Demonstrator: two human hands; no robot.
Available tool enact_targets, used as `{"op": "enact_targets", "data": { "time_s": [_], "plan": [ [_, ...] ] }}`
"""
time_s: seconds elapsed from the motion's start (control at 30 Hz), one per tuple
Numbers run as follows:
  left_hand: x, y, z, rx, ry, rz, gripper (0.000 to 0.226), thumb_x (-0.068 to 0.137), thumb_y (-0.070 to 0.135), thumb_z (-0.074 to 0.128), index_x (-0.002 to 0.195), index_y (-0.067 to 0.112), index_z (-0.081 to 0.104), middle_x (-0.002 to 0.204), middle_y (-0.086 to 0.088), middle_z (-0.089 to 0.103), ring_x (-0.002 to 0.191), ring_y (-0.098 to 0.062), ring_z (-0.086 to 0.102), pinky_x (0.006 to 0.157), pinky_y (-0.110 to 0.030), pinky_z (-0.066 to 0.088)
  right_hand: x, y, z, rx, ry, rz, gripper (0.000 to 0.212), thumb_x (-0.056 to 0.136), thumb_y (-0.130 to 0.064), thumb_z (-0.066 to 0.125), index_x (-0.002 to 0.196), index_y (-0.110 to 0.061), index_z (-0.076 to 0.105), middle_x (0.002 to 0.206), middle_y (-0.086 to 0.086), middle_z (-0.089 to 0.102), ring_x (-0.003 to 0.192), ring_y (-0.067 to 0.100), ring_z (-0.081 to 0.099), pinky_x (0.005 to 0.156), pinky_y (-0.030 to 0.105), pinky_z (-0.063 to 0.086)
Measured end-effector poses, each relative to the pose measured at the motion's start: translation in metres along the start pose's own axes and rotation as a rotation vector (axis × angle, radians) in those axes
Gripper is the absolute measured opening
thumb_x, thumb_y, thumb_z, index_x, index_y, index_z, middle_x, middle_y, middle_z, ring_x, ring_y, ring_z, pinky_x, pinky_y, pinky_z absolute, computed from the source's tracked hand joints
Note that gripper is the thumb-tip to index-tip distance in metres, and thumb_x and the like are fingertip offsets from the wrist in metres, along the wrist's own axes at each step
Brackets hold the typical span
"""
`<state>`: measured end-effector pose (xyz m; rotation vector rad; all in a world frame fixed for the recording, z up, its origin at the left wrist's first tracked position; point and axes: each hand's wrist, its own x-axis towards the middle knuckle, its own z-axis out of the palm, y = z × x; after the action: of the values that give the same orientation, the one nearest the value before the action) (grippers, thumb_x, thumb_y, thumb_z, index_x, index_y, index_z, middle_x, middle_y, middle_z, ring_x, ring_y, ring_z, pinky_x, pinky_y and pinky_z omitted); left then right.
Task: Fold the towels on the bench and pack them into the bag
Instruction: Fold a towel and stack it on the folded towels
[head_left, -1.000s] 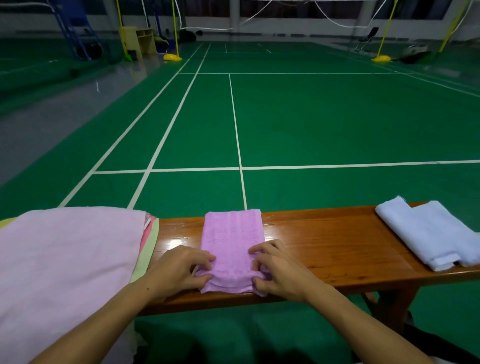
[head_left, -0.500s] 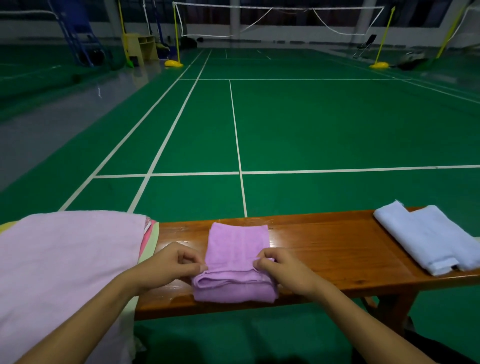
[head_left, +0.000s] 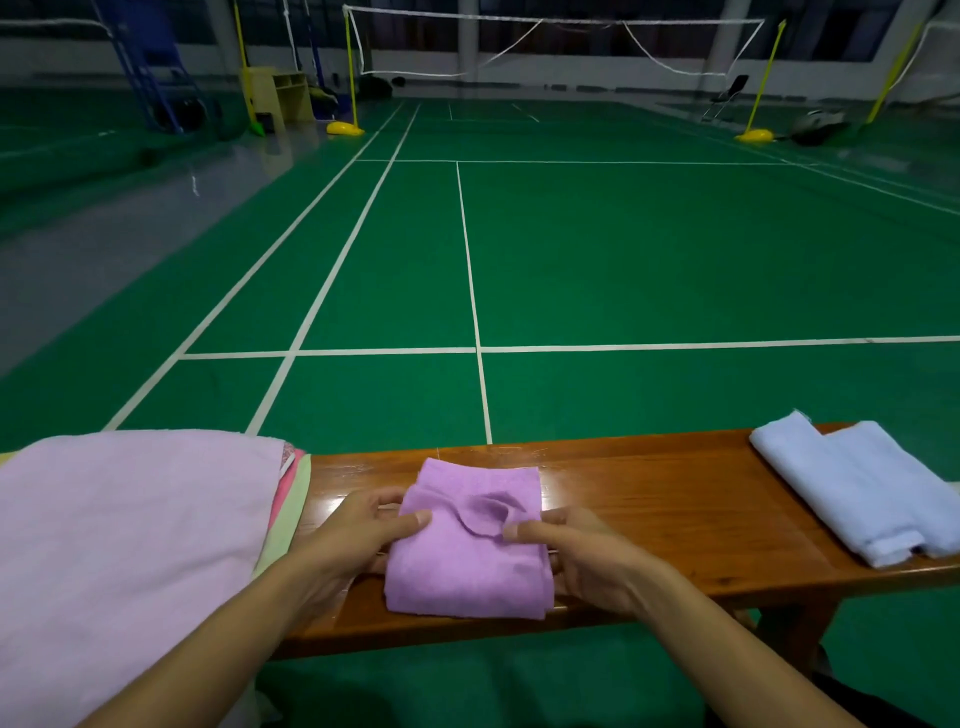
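The wooden bench (head_left: 649, 509) runs across the near edge of a green court floor (head_left: 623, 260) marked with white lines. A folded purple towel (head_left: 467, 561) lies flat on the bench top, roughly at mid-length and close to the near edge. The person's left hand (head_left: 358, 535) grips the left side of the purple towel, thumb on the top layer and fingers curled under the edge. The right hand (head_left: 587, 556) grips the right side the same way, thumb pressing the top layer near a small raised fold of cloth, fingers tucked beneath. Both forearms reach in from the near side of the bench. At the left end of the bench a large pale pink towel (head_left: 130, 545) is spread over a stack of other cloths (head_left: 291, 499), whose pink and light green edges show just beside the left hand. At the right end of the bench, well apart from the purple towel, a folded light blue towel (head_left: 857, 488) rests on the wood. Beyond the bench, at the far end of the court, a net (head_left: 556, 47) hangs between yellow posts.
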<state>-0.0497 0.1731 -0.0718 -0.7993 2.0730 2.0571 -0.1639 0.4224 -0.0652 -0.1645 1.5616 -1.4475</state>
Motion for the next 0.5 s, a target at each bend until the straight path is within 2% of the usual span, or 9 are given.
{"op": "enact_targets", "data": {
  "time_s": [0.07, 0.13, 0.2, 0.27, 0.33, 0.4, 0.47, 0.5],
  "plan": [
    [0.002, 0.004, 0.003, 0.057, 0.043, 0.034, 0.022, 0.097, 0.024, 0.076, 0.119, 0.022, 0.075, 0.110, 0.004, 0.080, 0.099, -0.021, 0.078, 0.091, -0.054, 0.063, 0.004, 0.001, -0.002, -0.051, 0.084, -0.032, 0.038, 0.087, -0.014, 0.084, 0.119, 0.002, 0.070, 0.113, 0.014, 0.078, 0.103, 0.029, 0.076, 0.094, 0.048, 0.061],
    [0.005, 0.008, 0.004, 0.118, 0.074, 0.083, 0.015, 0.099, 0.028, 0.074, 0.113, 0.024, 0.076, 0.109, 0.007, 0.079, 0.101, -0.023, 0.076, 0.089, -0.054, 0.060, 0.008, 0.002, -0.002, -0.144, 0.192, -0.068, 0.020, 0.095, -0.020, 0.076, 0.101, -0.001, 0.072, 0.100, 0.009, 0.079, 0.093, 0.026, 0.076, 0.082, 0.042, 0.061],
    [0.008, 0.013, 0.004, 0.136, 0.098, 0.127, 0.012, 0.098, 0.030, 0.074, 0.109, 0.026, 0.077, 0.108, 0.006, 0.079, 0.103, -0.023, 0.074, 0.089, -0.054, 0.061, 0.014, 0.002, -0.003, -0.180, 0.260, -0.096, 0.025, 0.097, -0.028, 0.071, 0.082, -0.009, 0.067, 0.088, 0.008, 0.073, 0.082, 0.023, 0.069, 0.074, 0.038, 0.052],
    [0.013, 0.017, 0.007, 0.085, 0.122, 0.168, 0.014, 0.097, 0.026, 0.075, 0.111, 0.024, 0.076, 0.110, 0.000, 0.079, 0.103, -0.025, 0.075, 0.090, -0.056, 0.060, 0.020, 0.001, -0.004, -0.130, 0.319, -0.134, 0.027, 0.097, -0.030, 0.068, 0.077, -0.014, 0.064, 0.080, 0.008, 0.065, 0.076, 0.021, 0.059, 0.068, 0.034, 0.045],
    [0.021, 0.018, 0.006, -0.020, 0.154, 0.197, 0.026, 0.096, 0.020, 0.077, 0.121, 0.020, 0.072, 0.116, -0.009, 0.078, 0.102, -0.025, 0.076, 0.090, -0.054, 0.060, 0.029, 0.001, -0.007, -0.113, 0.416, -0.195, 0.025, 0.100, -0.032, 0.067, 0.084, -0.014, 0.073, 0.081, 0.005, 0.069, 0.077, 0.017, 0.060, 0.066, 0.033, 0.049],
    [0.029, 0.017, -0.001, -0.032, 0.204, 0.230, 0.047, 0.093, 0.021, 0.080, 0.137, 0.021, 0.062, 0.126, -0.010, 0.074, 0.107, -0.025, 0.075, 0.092, -0.046, 0.062, 0.039, 0.003, -0.011, -0.210, 0.551, -0.253, 0.025, 0.101, -0.037, 0.067, 0.112, -0.017, 0.077, 0.103, -0.001, 0.077, 0.094, 0.014, 0.070, 0.083, 0.036, 0.062],
    [0.033, 0.013, -0.005, 0.198, 0.264, 0.302, 0.061, 0.093, 0.027, 0.081, 0.148, 0.026, 0.053, 0.133, 0.003, 0.066, 0.115, -0.016, 0.069, 0.099, -0.037, 0.058, 0.042, 0.008, -0.011, -0.374, 0.714, -0.302, 0.036, 0.102, -0.036, 0.065, 0.133, -0.017, 0.067, 0.122, -0.001, 0.074, 0.104, 0.013, 0.068, 0.091, 0.038, 0.062],
    [0.034, 0.010, -0.006, 0.358, 0.299, 0.359, 0.060, 0.094, 0.030, 0.080, 0.148, 0.026, 0.054, 0.134, 0.008, 0.064, 0.117, -0.011, 0.065, 0.101, -0.033, 0.054, 0.041, 0.010, -0.010, -0.493, 0.775, -0.349, 0.036, 0.103, -0.035, 0.064, 0.135, -0.018, 0.065, 0.125, -0.002, 0.072, 0.105, 0.010, 0.066, 0.092, 0.035, 0.060]
  ]
}}
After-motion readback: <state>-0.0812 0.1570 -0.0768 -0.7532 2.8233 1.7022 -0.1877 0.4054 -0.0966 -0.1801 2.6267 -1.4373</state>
